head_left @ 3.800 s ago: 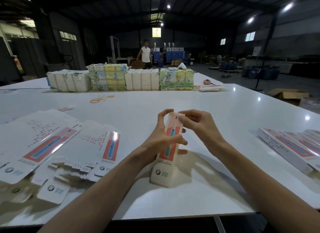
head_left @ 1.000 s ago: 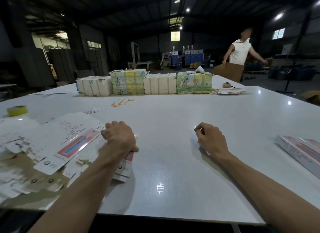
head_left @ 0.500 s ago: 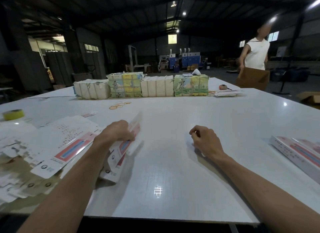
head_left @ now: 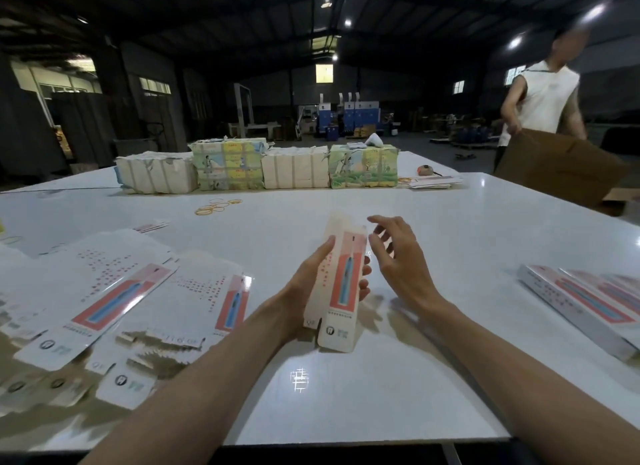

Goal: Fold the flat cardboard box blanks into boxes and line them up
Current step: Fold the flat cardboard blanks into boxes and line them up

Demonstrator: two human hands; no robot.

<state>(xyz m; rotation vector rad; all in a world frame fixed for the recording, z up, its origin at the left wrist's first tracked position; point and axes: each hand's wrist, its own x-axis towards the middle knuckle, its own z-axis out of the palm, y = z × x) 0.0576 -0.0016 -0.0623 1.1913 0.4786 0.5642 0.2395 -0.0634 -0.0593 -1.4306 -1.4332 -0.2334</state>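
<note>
- Our left hand (head_left: pixel 303 290), at the pile of flat blanks (head_left: pixel 131 291) moments ago, now grips one blank (head_left: pixel 346 274) upright on the table (head_left: pixel 450 229).
- Our right hand (head_left: pixel 398 260) has risen, fingers spread, beside its top; folding likely starts.

Single head view, facing forward-down over white table (head_left: pixel 450 222).

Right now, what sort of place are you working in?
Probably a packaging warehouse or workshop: a dark hall with a metal roof, wrapped bundles of printed stock on the white table, and flat box blanks beside the box in the left hand.
</note>
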